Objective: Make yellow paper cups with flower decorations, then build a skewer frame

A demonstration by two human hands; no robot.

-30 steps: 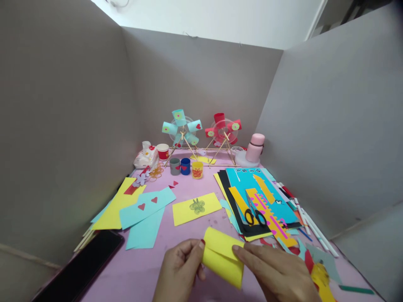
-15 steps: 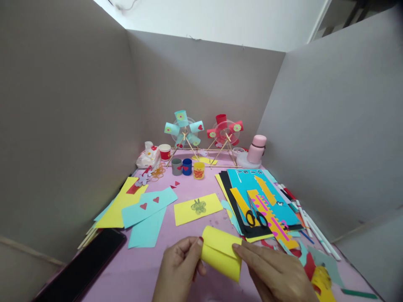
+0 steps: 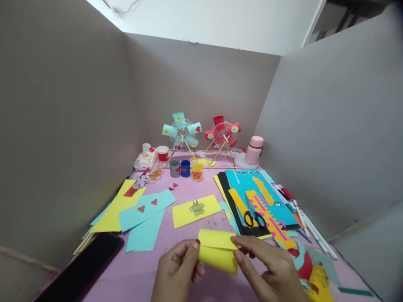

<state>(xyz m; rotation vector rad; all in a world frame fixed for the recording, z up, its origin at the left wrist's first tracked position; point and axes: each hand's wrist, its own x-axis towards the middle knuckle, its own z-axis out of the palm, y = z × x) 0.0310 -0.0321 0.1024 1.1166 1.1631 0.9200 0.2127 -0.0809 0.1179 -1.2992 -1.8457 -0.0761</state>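
A yellow paper roll point(image 3: 217, 251), its overlapping edge running along the front, is held just above the pink table. My left hand point(image 3: 178, 268) pinches its left end between thumb and fingers. On the right end, my right hand point(image 3: 267, 264) grips the roll, with a fingertip by the seam and the thumb lower down. Beyond the roll lies a flat yellow strip point(image 3: 182, 216) with a printed flower. Light blue strips point(image 3: 141, 216) with red hearts rest to its left. Small gray point(image 3: 174, 168), blue point(image 3: 185, 168) and yellow paper rings point(image 3: 197, 172) stand farther back.
Black-handled scissors point(image 3: 254, 218) lie on stacked coloured sheets point(image 3: 277, 218) at right, near markers point(image 3: 315, 230) and paper scraps. A phone point(image 3: 85, 268) lies at left. Two stick-framed wheels point(image 3: 182, 136) with paper cups stand at the back, beside a pink bottle point(image 3: 254, 151). Gray panels enclose the table.
My right hand's fingers have shifted from lying flat across the roll's edge to a spread thumb-and-finger grip. The roll has levelled slightly. The whole view has shifted a little.
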